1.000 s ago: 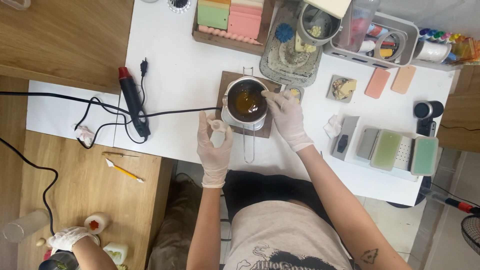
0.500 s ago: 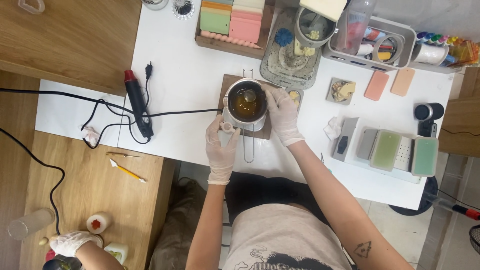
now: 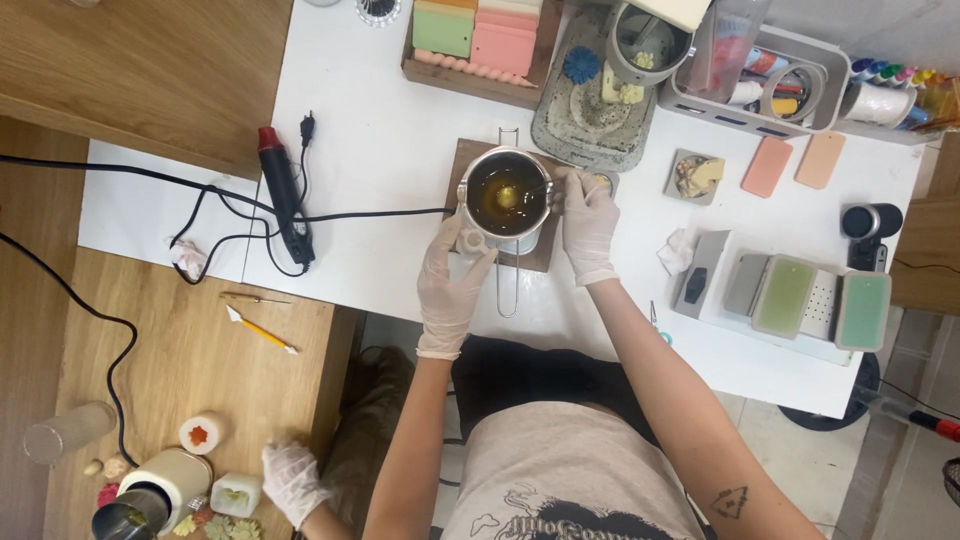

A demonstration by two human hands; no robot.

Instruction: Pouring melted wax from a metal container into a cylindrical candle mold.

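While the melting pot (image 3: 507,200) sits on its wooden board (image 3: 470,160) on the white table (image 3: 380,150), amber liquid wax already fills it; left hand (image 3: 452,280) grips a small cup (image 3: 470,240) at its rim; right hand (image 3: 588,222) steadies the side, fingers curled; pouring looks unfinished.

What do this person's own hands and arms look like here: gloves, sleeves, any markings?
Both the left hand and the right hand wear thin, translucent whitish disposable gloves that end just past the wrists. The forearms are bare, with no sleeves reaching them. The right forearm carries a small dark line tattoo shaped like a little house. No watch or bracelet shows.
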